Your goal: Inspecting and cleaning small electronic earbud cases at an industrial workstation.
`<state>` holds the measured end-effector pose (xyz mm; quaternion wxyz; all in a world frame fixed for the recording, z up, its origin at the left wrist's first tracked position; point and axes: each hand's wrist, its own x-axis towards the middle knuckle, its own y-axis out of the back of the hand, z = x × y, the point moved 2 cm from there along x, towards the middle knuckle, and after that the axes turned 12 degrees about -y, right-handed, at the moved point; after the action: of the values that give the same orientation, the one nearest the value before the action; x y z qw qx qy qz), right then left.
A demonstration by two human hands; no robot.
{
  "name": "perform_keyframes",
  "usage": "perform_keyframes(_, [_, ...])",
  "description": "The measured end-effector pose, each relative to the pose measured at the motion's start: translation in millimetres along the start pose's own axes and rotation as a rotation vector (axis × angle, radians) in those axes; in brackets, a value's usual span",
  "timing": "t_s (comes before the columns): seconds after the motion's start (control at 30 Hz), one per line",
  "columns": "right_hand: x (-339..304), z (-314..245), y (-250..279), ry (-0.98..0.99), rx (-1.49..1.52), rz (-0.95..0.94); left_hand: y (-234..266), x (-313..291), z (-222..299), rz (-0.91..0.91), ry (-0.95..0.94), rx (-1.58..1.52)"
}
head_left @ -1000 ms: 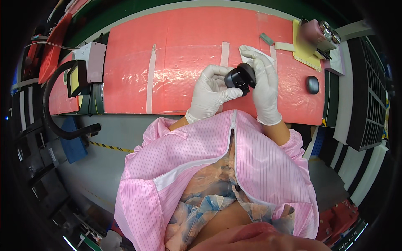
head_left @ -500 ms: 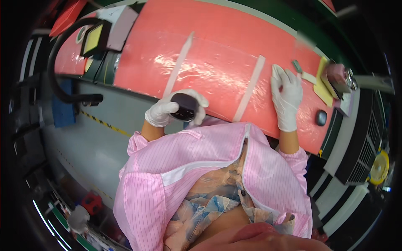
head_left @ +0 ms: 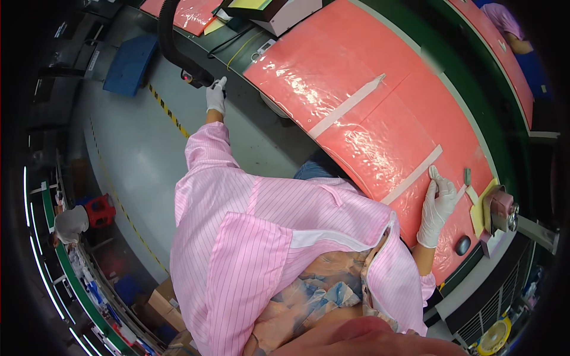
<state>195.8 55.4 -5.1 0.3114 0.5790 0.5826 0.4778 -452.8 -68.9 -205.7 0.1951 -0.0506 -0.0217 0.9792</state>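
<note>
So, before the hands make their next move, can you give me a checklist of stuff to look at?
1. Left hand over the red mat: not ok, it's out past the edge, by the black hose's end.
2. What the left hand holds: cannot tell, only a dark bit shows.
3. Right hand over the mat: ok.
4. White gloves on both hands: ok.
5. Dark rounded thing on the mat, apart from both hands: ok.

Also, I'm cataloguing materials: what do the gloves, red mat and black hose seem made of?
White gloves: thin, smooth rubber, perhaps latex or nitrile; snug, creased. Red mat: glossy, probably plastic film on top; rippled glare. Black hose: dull plastic or rubber, perhaps; bends smoothly.
</note>
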Motion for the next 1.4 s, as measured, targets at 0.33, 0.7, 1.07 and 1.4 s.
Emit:
perform_keyframes(0.33, [46.4,90.5,133.6,-0.486,0.293,0.391,-37.3,-137.0,100.1,-0.808,0.458,-0.254])
perform_keyframes(0.7, [85.5,163.8,167.0,-0.313,-0.348,0.251,-229.9,-309.2,199.3,-0.945,0.511,-0.596])
perform_keyframes(1.07, [38.5,29.0,123.3,-0.06,0.571,0.208,-299.9,-402.7,192.1,-0.985,0.901,-0.681])
perform_keyframes(1.4, [-4.2,-52.9,67.0,0.335,0.214,0.107,-286.0,-410.8,194.1,-1.126,0.869,-0.505])
